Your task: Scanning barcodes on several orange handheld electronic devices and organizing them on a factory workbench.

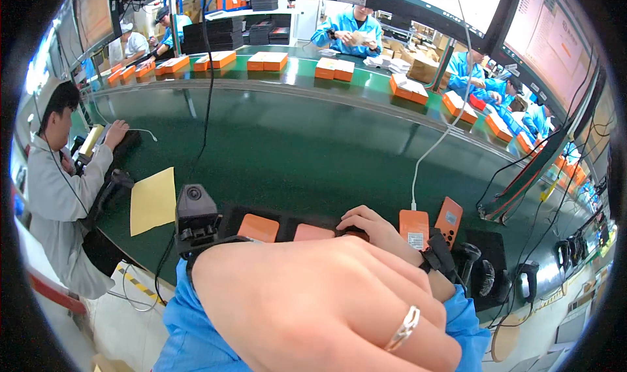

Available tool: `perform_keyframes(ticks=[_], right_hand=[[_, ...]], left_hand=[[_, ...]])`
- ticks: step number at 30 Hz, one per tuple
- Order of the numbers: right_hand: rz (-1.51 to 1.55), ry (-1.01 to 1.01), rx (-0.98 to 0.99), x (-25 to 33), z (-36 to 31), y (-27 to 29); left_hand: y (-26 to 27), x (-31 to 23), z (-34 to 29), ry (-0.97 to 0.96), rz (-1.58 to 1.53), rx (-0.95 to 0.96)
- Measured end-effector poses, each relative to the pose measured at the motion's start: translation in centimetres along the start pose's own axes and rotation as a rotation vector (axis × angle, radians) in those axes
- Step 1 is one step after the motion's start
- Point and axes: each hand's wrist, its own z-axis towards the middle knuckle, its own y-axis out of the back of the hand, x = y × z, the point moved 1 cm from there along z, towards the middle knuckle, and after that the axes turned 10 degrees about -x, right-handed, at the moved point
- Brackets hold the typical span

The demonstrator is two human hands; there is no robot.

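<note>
My left hand (313,300) looms large and close, back upward, with a silver ring on one finger. Its fingers bend down and their tips are out of sight, so what they hold, if anything, is hidden. Beyond it, my right hand (379,231) is low over the bench, fingers curled over a shadowed orange phone (353,231), mostly covered by both hands. Left of that lie a pink phone (313,231) and an orange phone (258,228) on a dark mat. Right of my right hand lie an orange phone (413,225) with a white cable and a coral phone (449,218).
A yellow sheet (153,201) lies on the green bench (294,150). Small black devices (486,277) are at the right. A white cable (436,143) and a black cable (209,78) hang down. Orange boxes (268,62) line the far belt. A person (65,176) works at the left.
</note>
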Motion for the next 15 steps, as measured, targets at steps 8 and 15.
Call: perform_keyframes(ticks=[8, 15], right_hand=[[-0.036, 0.068, -0.014, -1.2, -0.2, -0.2], [0.030, -0.026, 0.002, -1.1, 0.0, -0.6]], left_hand=[[3.5, -3.1, 2.9, 0.487, -0.078, 0.474], [0.3, -0.7, -0.6, 0.026, 0.001, -0.031]])
